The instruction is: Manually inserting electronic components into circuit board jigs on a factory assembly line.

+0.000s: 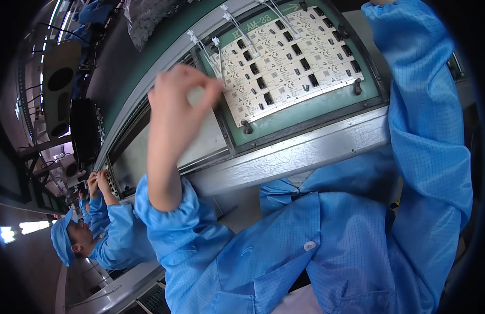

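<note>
Position: a single head-worn fisheye view, on the person's own head.
Facing: down and forward over the chest to the counter (pixel 305 152).
Nearness: close; the white panel of boards (pixel 289 63) sits near.

Matt white circuit panel (pixel 292 55) in a green tray (pixel 326 104), brushed metal rail (pixel 305 152), blue cloth sleeve (pixel 426 104).

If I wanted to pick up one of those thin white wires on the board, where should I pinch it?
Probably pinch the white wire by its loose outer end, coming from the board's far edge. It is thin, so use fingertips, as the left hand does nearby.
</note>
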Tool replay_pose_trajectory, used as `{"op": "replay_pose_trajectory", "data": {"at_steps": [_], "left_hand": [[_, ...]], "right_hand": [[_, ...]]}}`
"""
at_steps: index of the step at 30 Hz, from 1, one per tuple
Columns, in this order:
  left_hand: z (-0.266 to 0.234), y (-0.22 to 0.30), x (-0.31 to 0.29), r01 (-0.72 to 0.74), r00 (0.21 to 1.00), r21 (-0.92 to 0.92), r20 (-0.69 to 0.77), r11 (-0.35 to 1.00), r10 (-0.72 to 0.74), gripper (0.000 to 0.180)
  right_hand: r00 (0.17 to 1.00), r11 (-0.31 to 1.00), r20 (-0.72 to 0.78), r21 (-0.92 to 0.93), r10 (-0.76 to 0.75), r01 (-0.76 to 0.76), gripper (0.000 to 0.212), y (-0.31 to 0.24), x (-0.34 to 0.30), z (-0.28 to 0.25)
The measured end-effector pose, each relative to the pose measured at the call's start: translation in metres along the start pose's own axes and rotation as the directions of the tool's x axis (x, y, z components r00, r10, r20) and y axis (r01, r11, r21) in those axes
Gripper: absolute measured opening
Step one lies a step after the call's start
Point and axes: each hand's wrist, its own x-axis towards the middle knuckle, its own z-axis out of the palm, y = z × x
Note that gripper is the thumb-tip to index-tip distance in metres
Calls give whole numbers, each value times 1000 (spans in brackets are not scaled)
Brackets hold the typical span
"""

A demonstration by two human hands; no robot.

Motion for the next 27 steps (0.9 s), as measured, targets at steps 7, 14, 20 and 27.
{"op": "replay_pose_trajectory", "data": {"at_steps": [7, 14, 20, 27], "left_hand": [[26, -31, 150, -55, 930, 90, -358, 994, 84, 28], [46, -25, 216, 88, 953, 220, -302, 972, -18, 27], [-9, -17, 186, -65, 829, -576, -486, 815, -277, 31], [-30, -40, 94, -224, 821, -886, -396, 405, -412, 28]], "right_hand": [[838, 533, -124, -818, -531, 216, 11, 18, -1, -7], [853, 516, -145, -842, -502, 160, 16, 4, -31, -14], [747, 324, 49, -881, -663, 346, 16, 13, -32, -7], [587, -272, 522, -843, -619, 464, 11, 32, -57, 33]]}}
